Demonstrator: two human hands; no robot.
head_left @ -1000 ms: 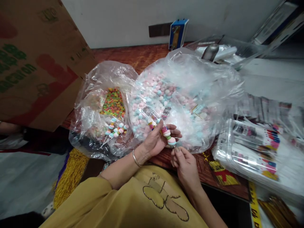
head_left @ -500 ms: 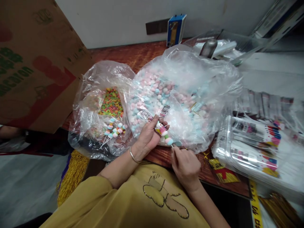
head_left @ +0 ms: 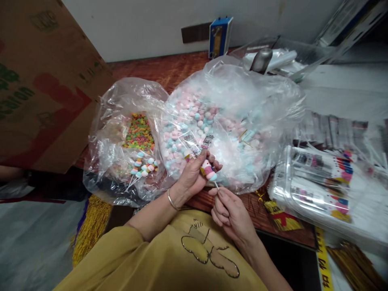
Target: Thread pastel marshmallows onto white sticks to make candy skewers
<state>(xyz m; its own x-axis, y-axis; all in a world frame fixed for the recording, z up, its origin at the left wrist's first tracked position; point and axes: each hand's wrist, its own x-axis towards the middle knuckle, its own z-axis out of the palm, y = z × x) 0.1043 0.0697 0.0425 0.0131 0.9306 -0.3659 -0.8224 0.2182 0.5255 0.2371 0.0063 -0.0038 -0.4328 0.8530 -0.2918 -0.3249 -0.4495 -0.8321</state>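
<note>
Since the earlier frame, more of the marshmallow skewer [head_left: 213,177] has been slipped into the printed sleeve [head_left: 206,166], and it is held between the two hands. At nine o'clock, the sleeve is enclosed by the left hand [head_left: 191,178], fingers curled and thumb on top; at five o'clock, the white stick [head_left: 216,185] is pinched by the fingers of the right hand [head_left: 230,208]. Straight, gentle pushing is probably needed, so that soft pieces are not squashed. On the bench [head_left: 157,66] at ten o'clock, multicoloured candies [head_left: 139,131] are held in a clear bag [head_left: 136,89]; at twelve, pastel marshmallows [head_left: 198,116] are held in a larger bag [head_left: 233,83]; at three, more sleeves [head_left: 318,169] are stacked in a clear plastic box [head_left: 278,178]
</note>
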